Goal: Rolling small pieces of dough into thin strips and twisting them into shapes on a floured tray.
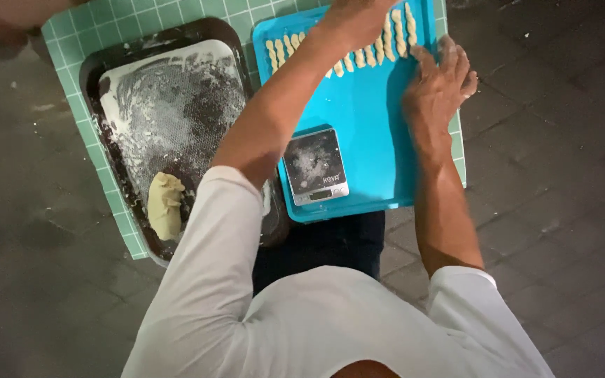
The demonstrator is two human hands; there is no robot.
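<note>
Head view, looking straight down: the person in a white shirt leans over a blue tray (358, 133) set on a green gridded mat (99, 28) on dark paving. Along the far edge of the tray runs a row of twisted dough sticks (379, 49), pale and lined up side by side. The left hand (355, 21) is up at that row, reaching across from the left, knuckles up; whether its fingers pinch a stick cannot be told, as they curl out of sight. The right hand (439, 80) lies on the right side of the tray, just near of the sticks at the right end of the row, fingers spread and floury, palm down. A small digital scale (314, 166) sits on the near left part of the tray, its plate dusted with flour. To the left, a dark baking tray (106, 66) is covered in flour, and a lump of dough (165, 205) rests at its near end, well apart from both hands.
</note>
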